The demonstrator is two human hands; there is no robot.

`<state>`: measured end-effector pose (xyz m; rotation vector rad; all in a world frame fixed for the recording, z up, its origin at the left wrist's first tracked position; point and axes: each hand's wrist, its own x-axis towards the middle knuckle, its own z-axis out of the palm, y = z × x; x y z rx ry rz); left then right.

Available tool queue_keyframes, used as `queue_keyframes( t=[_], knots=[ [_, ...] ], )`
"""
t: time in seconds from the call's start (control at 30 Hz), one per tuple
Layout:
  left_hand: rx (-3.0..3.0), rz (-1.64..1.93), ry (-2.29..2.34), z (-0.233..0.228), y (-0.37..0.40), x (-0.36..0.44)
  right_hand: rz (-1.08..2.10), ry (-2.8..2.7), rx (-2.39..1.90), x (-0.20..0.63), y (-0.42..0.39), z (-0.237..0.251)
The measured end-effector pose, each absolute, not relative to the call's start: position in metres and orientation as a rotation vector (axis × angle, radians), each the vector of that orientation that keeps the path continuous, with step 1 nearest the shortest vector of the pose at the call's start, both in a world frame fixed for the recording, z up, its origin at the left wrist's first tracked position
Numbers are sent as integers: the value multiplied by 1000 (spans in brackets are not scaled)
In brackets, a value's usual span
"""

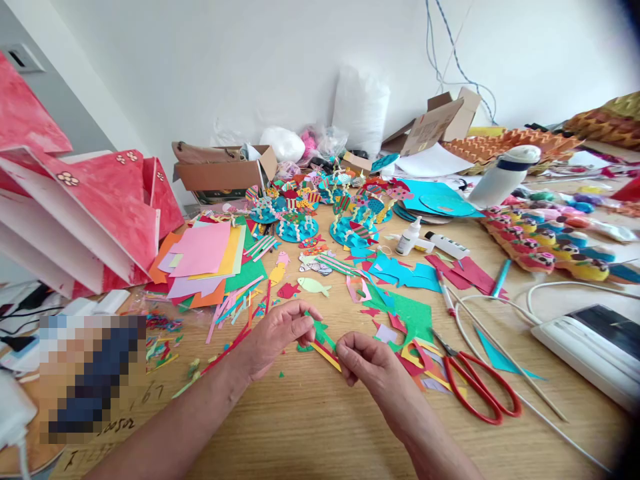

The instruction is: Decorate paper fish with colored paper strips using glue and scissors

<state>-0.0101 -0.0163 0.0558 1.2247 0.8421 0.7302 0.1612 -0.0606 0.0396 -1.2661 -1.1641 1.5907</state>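
My left hand (285, 337) is closed in a pinch, thumb and forefinger at the upper edge of a green paper cutout (325, 337). A red strip and a yellow paper strip (326, 356) run slantwise along the cutout. Their lower right end meets the fingertips of my right hand (367, 360), which pinches there; the exact contact is hidden by the fingers. Just beyond my left hand lie a small red paper fish (289, 291) and a pale green paper fish (315, 287). Red-handled scissors (477, 383) rest to the right of my right hand.
Stacked coloured paper (203, 250) lies left, beside a red-and-white cardboard structure (95, 220). Blue stands with decorated fish (297, 227) are at the back. A glue bottle (409, 237), blue paper (407, 272), a white cable (463, 340) and a white device (590, 350) occupy the right.
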Motion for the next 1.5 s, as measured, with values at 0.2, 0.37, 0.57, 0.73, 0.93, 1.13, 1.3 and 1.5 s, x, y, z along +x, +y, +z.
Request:
queue_keyframes(
  t=[0.2,0.37,0.57,0.73,0.93,1.13,1.3,1.5],
  knots=[
    [1360,724,1060,62,-12,-7,1549,-1224,-1339,158,-61,39],
    [1324,723,1016,62,-9,-8,1497,-1194,-1283,160,-62,34],
    [1214,673,1000,58,-10,-12,918,-1559,-1502,161,-70,31],
    [1414,580,1132,47,-6,-17,807,-1690,-1566,159,-71,28],
    [1663,493,1253,25,0,-25,804,-1740,-1562,160,-72,20],
    [1783,392,1383,15,1,-27,821,-1735,-1588,157,-78,9],
    [1958,278,1455,18,1,-27,779,-1861,-1577,154,-79,4],
    [2096,210,1467,18,0,-25,745,-1968,-1644,154,-80,4]
  ],
)
